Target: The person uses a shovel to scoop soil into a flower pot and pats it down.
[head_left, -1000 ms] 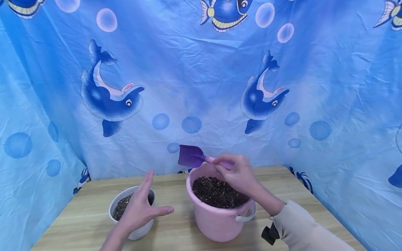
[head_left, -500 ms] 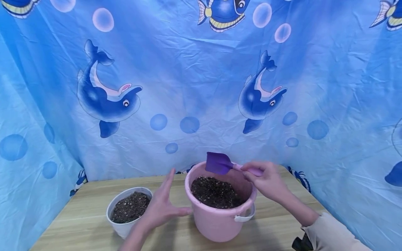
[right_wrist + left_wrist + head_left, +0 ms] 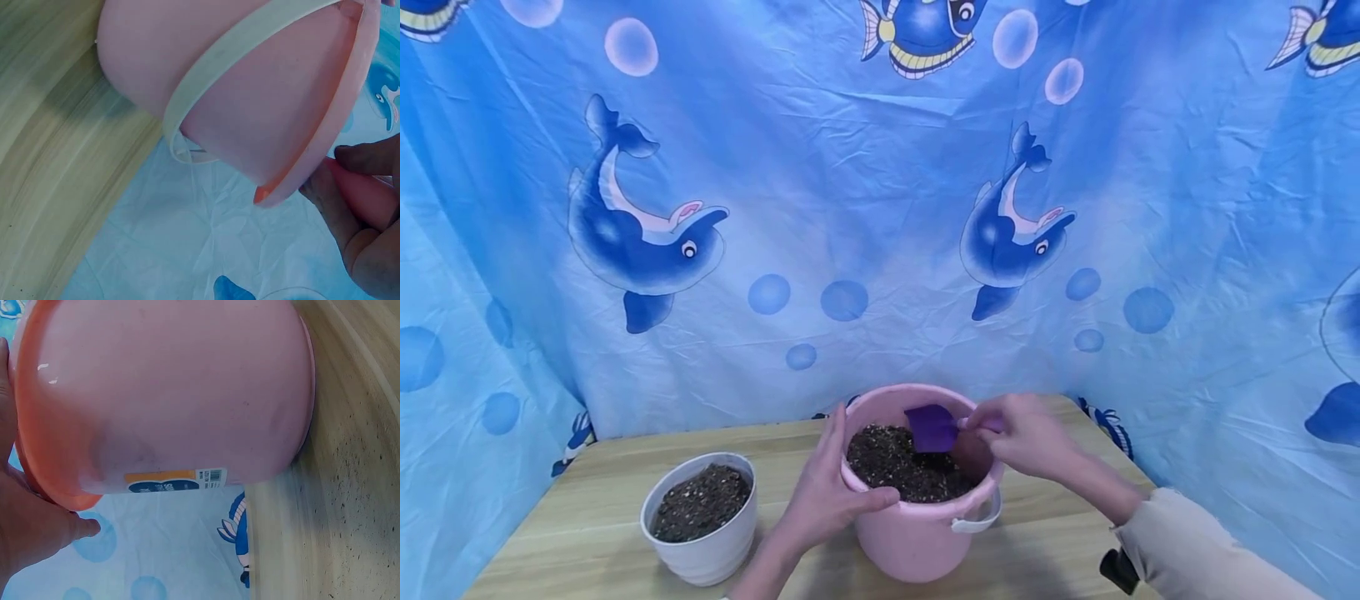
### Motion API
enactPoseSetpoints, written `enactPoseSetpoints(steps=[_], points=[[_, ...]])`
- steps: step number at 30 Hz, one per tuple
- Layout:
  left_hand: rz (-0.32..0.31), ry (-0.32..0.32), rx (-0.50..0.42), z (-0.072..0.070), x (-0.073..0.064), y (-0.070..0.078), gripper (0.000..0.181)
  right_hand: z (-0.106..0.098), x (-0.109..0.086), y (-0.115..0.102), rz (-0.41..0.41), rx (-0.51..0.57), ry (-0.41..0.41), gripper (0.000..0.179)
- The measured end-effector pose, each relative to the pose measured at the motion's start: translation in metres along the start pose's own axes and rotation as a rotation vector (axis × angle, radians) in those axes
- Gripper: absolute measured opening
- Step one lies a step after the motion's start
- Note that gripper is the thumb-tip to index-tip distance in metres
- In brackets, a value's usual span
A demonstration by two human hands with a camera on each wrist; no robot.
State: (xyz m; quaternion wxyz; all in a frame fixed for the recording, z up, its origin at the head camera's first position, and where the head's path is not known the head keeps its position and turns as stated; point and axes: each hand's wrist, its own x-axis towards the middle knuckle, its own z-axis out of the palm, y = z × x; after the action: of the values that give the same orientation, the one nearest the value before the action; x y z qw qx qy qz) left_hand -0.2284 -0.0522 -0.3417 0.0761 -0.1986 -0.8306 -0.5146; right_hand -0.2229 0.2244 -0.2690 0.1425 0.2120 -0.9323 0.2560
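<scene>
In the head view, my right hand [image 3: 1030, 437] grips the pink handle [image 3: 369, 194] of a small toy shovel. Its purple blade [image 3: 931, 427] is inside the pink bucket [image 3: 910, 546], over dark soil [image 3: 880, 467]. My left hand [image 3: 831, 492] lies against the bucket's left side, thumb along the near rim and straight fingers spread toward the back. From the left wrist, part of this hand [image 3: 31, 519] shows at the bucket's rim. Further left stands a white pot [image 3: 707, 554] holding brown soil [image 3: 702, 502].
Both containers stand on a wooden table [image 3: 572, 533]. A pale carrying handle [image 3: 219, 65] hangs down the bucket's side. Behind the table and along its sides hangs a blue curtain [image 3: 820, 208] printed with dolphins and fish.
My left hand has moved right from over the white pot to the bucket's rim. The right hand has moved right, then lowered the shovel's blade into the bucket.
</scene>
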Motion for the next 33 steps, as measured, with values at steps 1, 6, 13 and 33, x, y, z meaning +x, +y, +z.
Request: enactPoseSetpoints(steps=[1, 6, 13, 33], points=[[-0.006, 0.008, -0.004, 0.000, 0.000, 0.000, 0.135, 0.002, 0.003, -0.001, -0.006, -0.010, -0.019, 0.021], [0.002, 0.020, 0.010, 0.001, 0.000, 0.001, 0.135, 0.009, 0.017, -0.003, -0.055, -0.043, -0.061, 0.023], [-0.013, 0.016, 0.044, 0.001, -0.002, 0.002, 0.135, 0.012, 0.027, -0.001, -0.109, -0.003, -0.085, 0.022], [-0.025, 0.012, 0.028, 0.002, 0.001, 0.001, 0.133, 0.009, 0.042, 0.004, -0.300, 0.238, -0.366, 0.028]])
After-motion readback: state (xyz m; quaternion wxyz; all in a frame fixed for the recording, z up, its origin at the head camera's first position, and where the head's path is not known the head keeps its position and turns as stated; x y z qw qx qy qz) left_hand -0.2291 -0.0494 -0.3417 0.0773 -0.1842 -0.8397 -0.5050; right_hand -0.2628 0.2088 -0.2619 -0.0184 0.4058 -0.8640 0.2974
